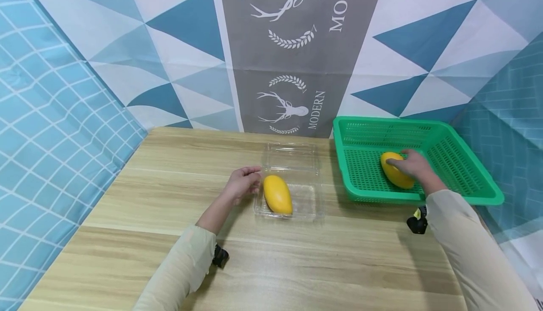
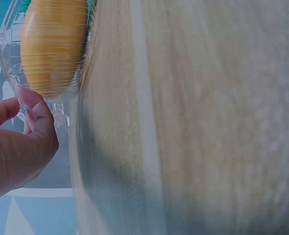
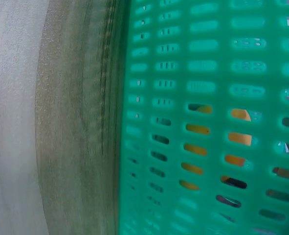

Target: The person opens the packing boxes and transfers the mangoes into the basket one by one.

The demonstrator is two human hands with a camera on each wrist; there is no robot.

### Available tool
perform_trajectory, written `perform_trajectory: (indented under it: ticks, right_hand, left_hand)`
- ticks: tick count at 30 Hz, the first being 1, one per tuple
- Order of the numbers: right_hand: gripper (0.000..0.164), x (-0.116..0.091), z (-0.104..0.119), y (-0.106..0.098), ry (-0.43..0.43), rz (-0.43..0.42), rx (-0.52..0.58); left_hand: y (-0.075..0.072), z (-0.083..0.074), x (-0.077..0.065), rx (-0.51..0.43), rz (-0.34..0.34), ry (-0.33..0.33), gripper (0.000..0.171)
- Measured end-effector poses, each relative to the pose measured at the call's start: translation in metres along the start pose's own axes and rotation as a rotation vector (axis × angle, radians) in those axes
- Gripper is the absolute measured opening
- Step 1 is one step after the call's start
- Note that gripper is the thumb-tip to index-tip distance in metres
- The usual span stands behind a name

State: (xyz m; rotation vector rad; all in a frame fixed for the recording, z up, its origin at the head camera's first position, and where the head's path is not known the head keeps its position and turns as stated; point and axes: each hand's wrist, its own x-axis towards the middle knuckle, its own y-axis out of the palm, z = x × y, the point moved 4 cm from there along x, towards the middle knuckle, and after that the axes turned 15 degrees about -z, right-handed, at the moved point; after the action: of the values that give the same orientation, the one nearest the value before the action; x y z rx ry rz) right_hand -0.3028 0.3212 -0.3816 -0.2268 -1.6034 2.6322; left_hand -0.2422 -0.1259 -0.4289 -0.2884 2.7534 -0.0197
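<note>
Clear plastic container [image 1: 306, 197] was set on the wood-grain worktop [image 1: 297, 264], lid [image 1: 292, 156] folded back toward the wall, presumably so the base could be reached from above. One yellow fruit [image 1: 277, 194], mango-shaped, was laid lengthwise along the base's left side, so bare base was left beside it.

Hands: the container's left edge was met by the left hand [image 1: 242, 184]; its rim appeared to be pinched between thumb and forefinger, probably so the light plastic would be steadied. A second fruit [image 1: 399, 177] was gripped by the right hand [image 1: 410, 164] inside the green basket [image 1: 360, 174], thumb laid across the top; its width was probably chosen because a smooth, rounded body is more securely held there. The basket was placed near the container, on the right arm's side, likely for easy reach.

Hidden: most of the right fingers were covered in the head view. In the right wrist view the hand was blocked by the slotted basket wall; only yellow patches were shown through the slots. In the left wrist view the container was cut off at the top, and the fruit was blurred by ridged plastic. Transparent edges were hard to trace against the wood.
</note>
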Motion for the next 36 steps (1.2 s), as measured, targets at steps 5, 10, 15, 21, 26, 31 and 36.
perform_trajectory:
  ticks: [5, 10, 15, 21, 26, 31, 36]
  right_hand:
    - [0.088, -0.001, 0.002, -0.004, -0.005, -0.019, -0.009]
    - [0.089, -0.004, 0.005, -0.010, -0.004, -0.043, -0.012]
    - [0.087, -0.007, 0.011, -0.017, -0.008, -0.065, -0.018]
    - [0.086, -0.011, 0.017, -0.021, -0.022, -0.075, 0.002]
    - [0.085, -0.014, 0.021, -0.024, -0.038, -0.088, 0.018]
    - [0.085, -0.015, 0.024, -0.026, -0.050, -0.100, 0.024]
    - [0.084, -0.016, 0.027, -0.027, -0.049, -0.104, 0.037]
  left_hand:
    - [0.001, 0.004, 0.002, 0.000, -0.013, -0.003, 0.038]
    - [0.000, 0.004, 0.003, -0.007, -0.021, -0.007, 0.037]
    - [-0.001, 0.004, 0.002, -0.017, -0.011, -0.016, 0.039]
    - [0.000, 0.005, 0.002, -0.019, -0.008, -0.019, 0.040]
    - [0.000, 0.004, 0.001, -0.021, -0.018, -0.006, 0.038]
    - [0.001, 0.002, -0.001, -0.020, -0.025, 0.002, 0.037]
    - [0.001, 0.002, -0.001, -0.015, -0.023, 0.000, 0.038]
